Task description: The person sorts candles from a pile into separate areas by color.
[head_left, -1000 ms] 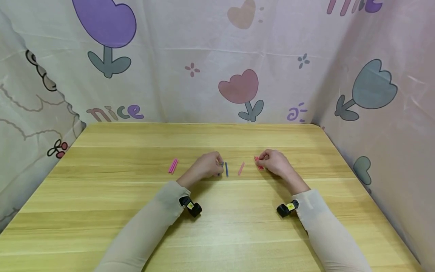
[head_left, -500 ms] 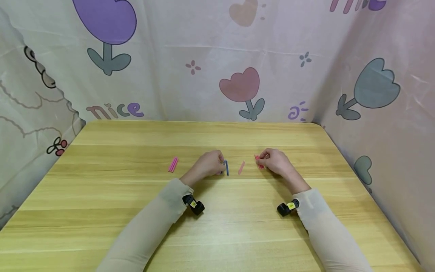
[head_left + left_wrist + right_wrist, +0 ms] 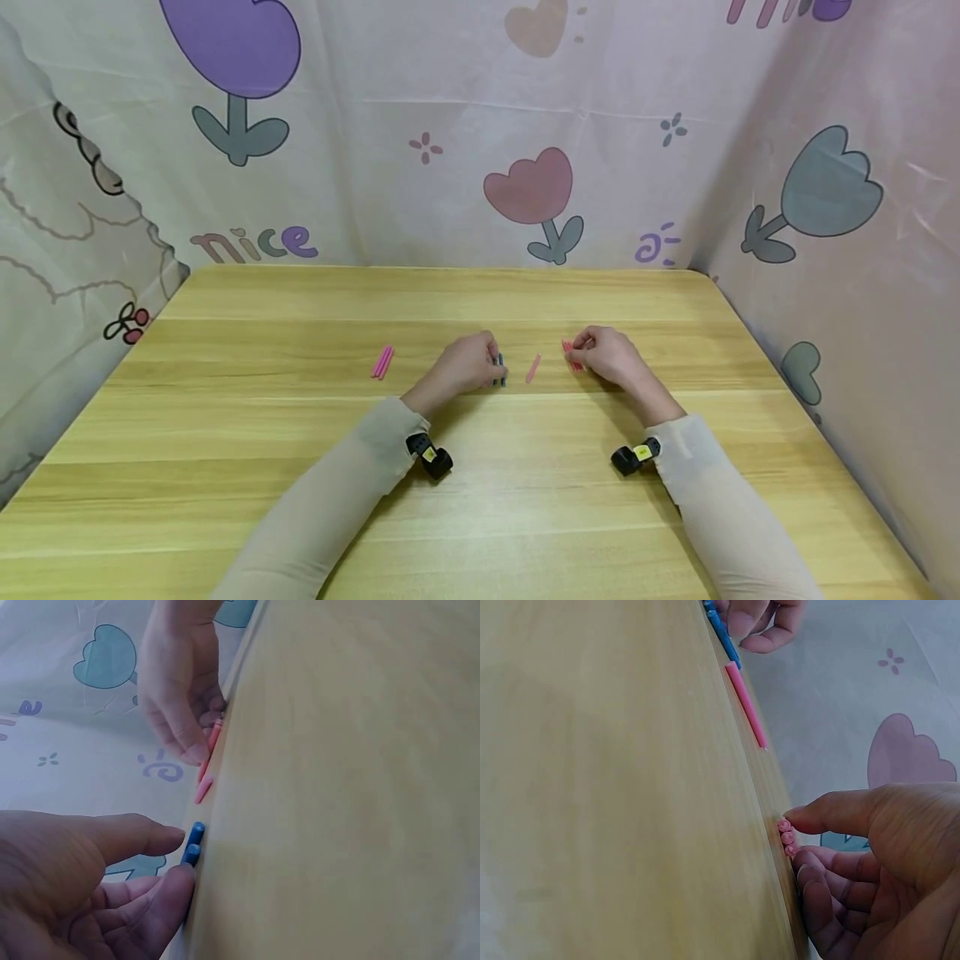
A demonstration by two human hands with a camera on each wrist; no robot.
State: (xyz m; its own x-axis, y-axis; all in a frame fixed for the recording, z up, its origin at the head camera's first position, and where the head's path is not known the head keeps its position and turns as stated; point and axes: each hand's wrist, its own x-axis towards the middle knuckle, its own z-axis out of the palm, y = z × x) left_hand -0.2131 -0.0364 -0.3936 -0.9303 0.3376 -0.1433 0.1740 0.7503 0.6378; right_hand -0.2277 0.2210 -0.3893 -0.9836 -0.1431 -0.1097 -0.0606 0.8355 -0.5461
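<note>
Over the middle of the table, my left hand (image 3: 471, 362) has its thumb and a finger around two short blue sticks (image 3: 193, 853). The sticks lie side by side, partly hidden by the fingers in the head view. My right hand (image 3: 606, 357) pinches a small row of three coral-pink sticks (image 3: 787, 838) between thumb and fingers, down at the tabletop. Between the hands lies a single light pink stick (image 3: 533, 368), touched by neither. What exactly the sticks are, I cannot tell.
A small bundle of bright magenta sticks (image 3: 382, 363) lies left of my left hand. Everything rests on a wood-grain table (image 3: 525, 517). Behind and beside it hangs a printed cloth (image 3: 390, 208). Each sleeve cuff carries a black wrist camera (image 3: 634, 457).
My left hand has slid slightly right, bringing the blue it holds up beside the other blue stick. The right hand stays at the coral-pink sticks. The head view has shifted slightly.
</note>
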